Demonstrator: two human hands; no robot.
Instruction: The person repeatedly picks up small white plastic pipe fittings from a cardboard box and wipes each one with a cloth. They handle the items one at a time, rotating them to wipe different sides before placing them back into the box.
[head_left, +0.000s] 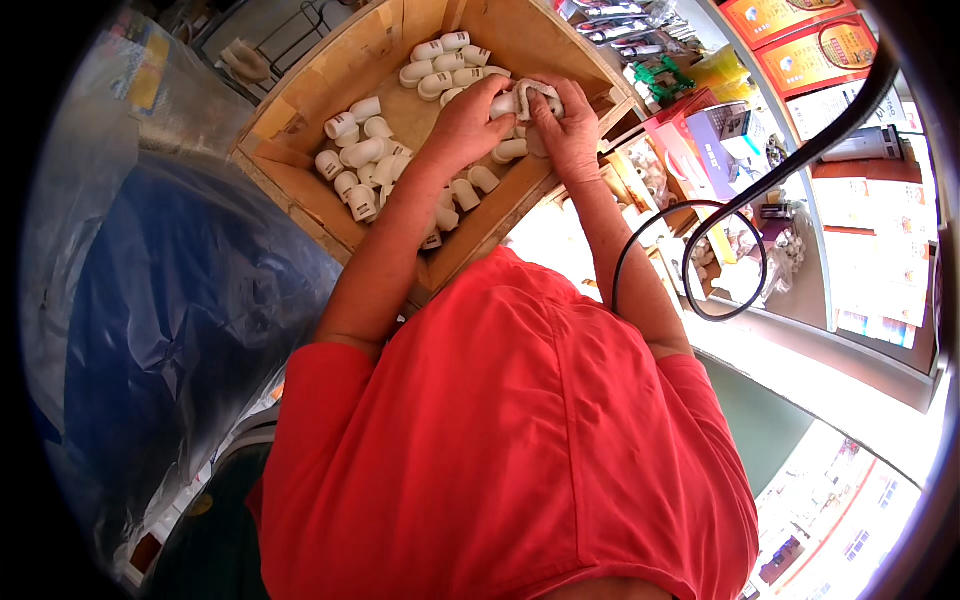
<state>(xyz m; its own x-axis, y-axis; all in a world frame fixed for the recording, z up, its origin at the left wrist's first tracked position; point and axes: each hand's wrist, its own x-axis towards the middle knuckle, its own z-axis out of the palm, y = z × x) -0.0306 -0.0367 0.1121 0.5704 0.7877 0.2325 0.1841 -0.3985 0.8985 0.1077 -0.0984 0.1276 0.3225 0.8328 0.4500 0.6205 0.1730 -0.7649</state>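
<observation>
My left hand (472, 120) grips a white plastic pipe fitting (502, 106) over the right part of a wooden box (300, 82). In my right hand (571, 135) is a bunched whitish cloth (537, 91), pressed against the fitting's right end; the fingers hide part of both. Many white plastic elbow fittings with small dark labels lie in the box. One cluster (367, 154) is piled loosely at the left and near side. Toward the far side, other elbows (450, 64) lie close together in rough rows.
Shelves at the right hold orange boxes (817, 45), a purple box (724, 139) and bagged fittings. A black cable (814, 142) loops above my right forearm. Clear plastic sheeting over something blue (180, 285) stands at the left. A wire rack (289, 37) is behind the box.
</observation>
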